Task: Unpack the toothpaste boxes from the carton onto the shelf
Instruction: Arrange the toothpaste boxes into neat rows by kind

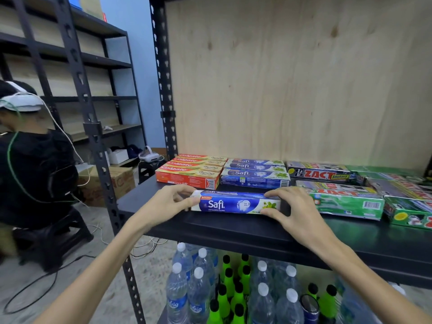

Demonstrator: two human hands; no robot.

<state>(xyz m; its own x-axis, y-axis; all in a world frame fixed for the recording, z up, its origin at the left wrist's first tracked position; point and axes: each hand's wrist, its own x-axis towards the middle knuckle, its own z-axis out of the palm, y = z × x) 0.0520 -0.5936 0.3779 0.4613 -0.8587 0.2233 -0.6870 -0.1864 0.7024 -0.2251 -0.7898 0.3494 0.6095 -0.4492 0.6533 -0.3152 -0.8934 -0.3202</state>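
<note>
Both hands are on one blue toothpaste box (236, 203), which lies flat on the black shelf (233, 228), just in front of the stack of matching blue boxes (254, 174). The left hand (168, 202) pinches the box's left end between thumb and curled fingers. The right hand (289, 211) holds the right end, its fingers bent over the top edge and its thumb along the front face. The box seems either just set down or about to be slid back toward the blue stack; which one cannot be told.

A good part of the job looks done. Left of the blue stack sits a stack of red boxes (191, 169). Right of the blue stack lie the black-and-red boxes (320, 173), and further right the green boxes (346, 202), some lying loosely and not squared up. There is bare shelf in front of the blue stack, so more boxes would fit.

How much is left cannot be judged, because the carton being unpacked is not clearly in view. A brown carton (109, 185) stands on the floor well to the left of the blue stack, beside another person (35, 171) seated there, but whether it is the one in use is unclear. On the level below the blue stack stand water bottles (198, 288) and green bottles (238, 288).
</note>
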